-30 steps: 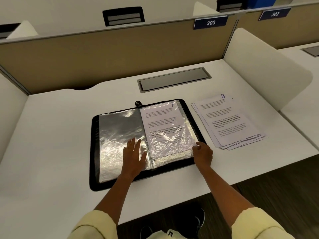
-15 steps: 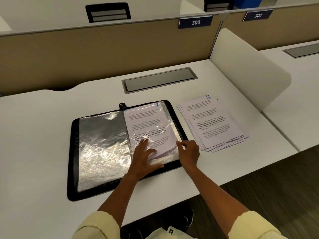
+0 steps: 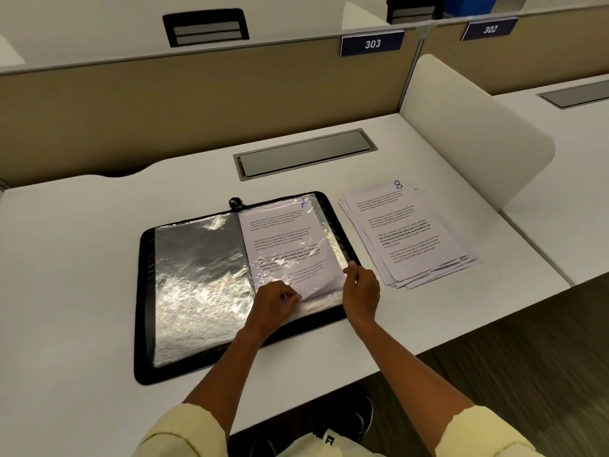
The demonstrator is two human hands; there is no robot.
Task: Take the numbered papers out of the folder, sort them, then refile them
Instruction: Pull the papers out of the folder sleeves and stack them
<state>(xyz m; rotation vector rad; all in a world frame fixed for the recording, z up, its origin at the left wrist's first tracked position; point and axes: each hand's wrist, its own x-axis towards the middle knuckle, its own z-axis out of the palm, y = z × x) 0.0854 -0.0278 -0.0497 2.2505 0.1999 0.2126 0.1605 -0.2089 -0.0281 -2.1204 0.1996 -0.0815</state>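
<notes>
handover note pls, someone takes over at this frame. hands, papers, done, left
Left hand: pinches the near edge of the sleeve over sheet 7.
Right hand: grips that sleeve's right edge.
Folder lies open on the desk; its left sleeve looks empty.
Loose stack, sheet 8 on top, lies right of the folder.
Done: sheet 7 sits in a sleeve.
Left: file sheet 8 and the stack beneath it.

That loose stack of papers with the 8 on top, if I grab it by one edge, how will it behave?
The loose stack of papers would probably droop, since the sheets look thin. Its lower edges are already fanned out and nothing seems to bind them, so sheets may slide apart. It lies on the smooth desk, so a push might skew it.
</notes>
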